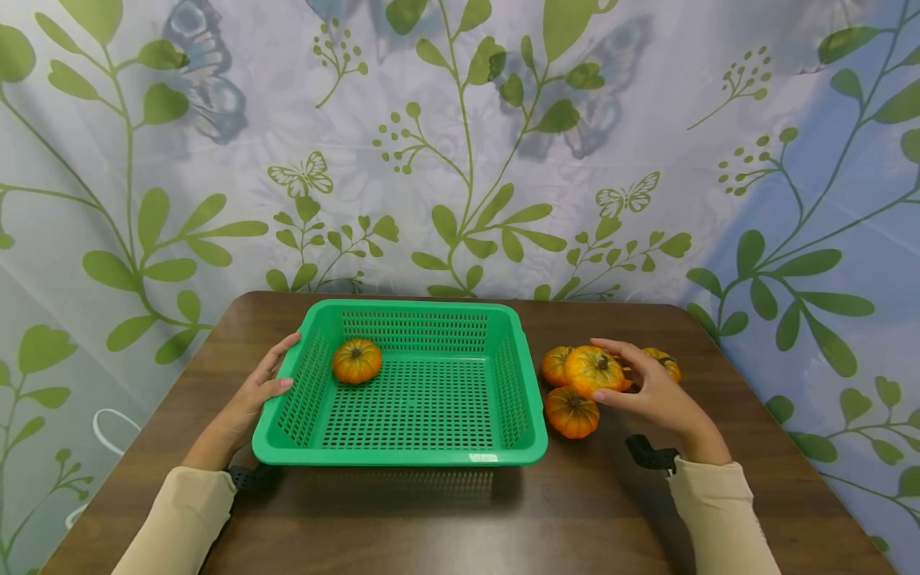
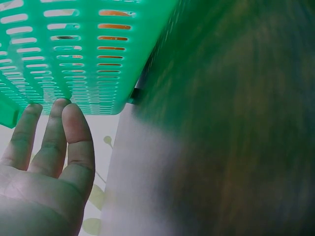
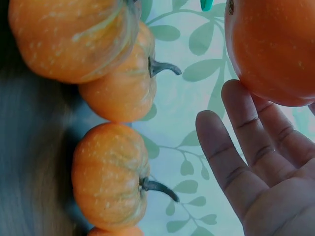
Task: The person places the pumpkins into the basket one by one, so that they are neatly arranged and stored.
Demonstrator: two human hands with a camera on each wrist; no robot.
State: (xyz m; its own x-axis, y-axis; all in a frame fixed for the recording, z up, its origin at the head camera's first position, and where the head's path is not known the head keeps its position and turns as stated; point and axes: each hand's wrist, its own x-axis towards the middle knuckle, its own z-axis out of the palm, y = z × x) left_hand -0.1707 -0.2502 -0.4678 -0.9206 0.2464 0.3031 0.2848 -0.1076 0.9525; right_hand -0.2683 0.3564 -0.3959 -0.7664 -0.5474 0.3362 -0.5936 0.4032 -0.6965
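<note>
My right hand [image 1: 657, 391] pinches a small orange pumpkin [image 1: 592, 370] between thumb and fingers, above other pumpkins on the table. In the right wrist view, fingertips touch the underside of this held pumpkin [image 3: 275, 49]. To the left stands a green plastic basket [image 1: 402, 457] with slotted walls, and one pumpkin [image 1: 357, 361] lies in its far left part. My left hand [image 1: 251, 391] rests against the basket's left side. Seen from the left wrist, its fairly straight fingers touch the outer basket wall [image 2: 88, 64].
Right of the basket sit several more pumpkins: one in front [image 1: 572, 413], one behind it [image 1: 555, 366], another [image 1: 663, 364] partly hidden by the right hand. All stand on a brown wooden table [image 1: 402, 527]. A leaf-patterned cloth [image 1: 460, 160] hangs behind the table's far edge.
</note>
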